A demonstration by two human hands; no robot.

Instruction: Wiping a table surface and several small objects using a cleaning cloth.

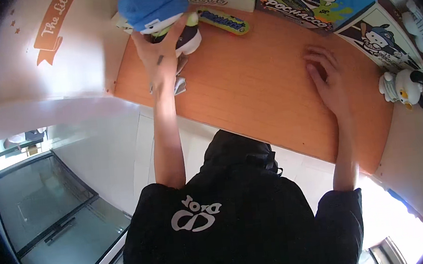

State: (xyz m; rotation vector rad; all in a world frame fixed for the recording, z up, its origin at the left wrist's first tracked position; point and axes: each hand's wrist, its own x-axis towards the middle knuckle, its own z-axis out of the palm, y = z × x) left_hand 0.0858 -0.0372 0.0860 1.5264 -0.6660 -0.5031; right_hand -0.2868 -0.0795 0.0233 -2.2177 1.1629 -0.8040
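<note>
My left hand [160, 60] grips a plush toy with a blue cap [153, 7], white body and dark clothing, near the back left of the wooden desk [248, 93]. Under that hand lies a grey item [181, 86], mostly hidden, which I cannot make out. A small colourful board-shaped item [224, 21] lies just right of the plush. My right hand [324, 75] rests open on the right of the desk, fingers loosely curved and apart with nothing in them.
Cartoon-printed boards [316, 0] stand along the back, with a black-and-white dog picture [379, 44] at right. A small white dog figure [400, 86] and a pale one [420, 25] are at the right side. Printed panels [77, 63] flank the desk; a glass door [51, 208] is lower left.
</note>
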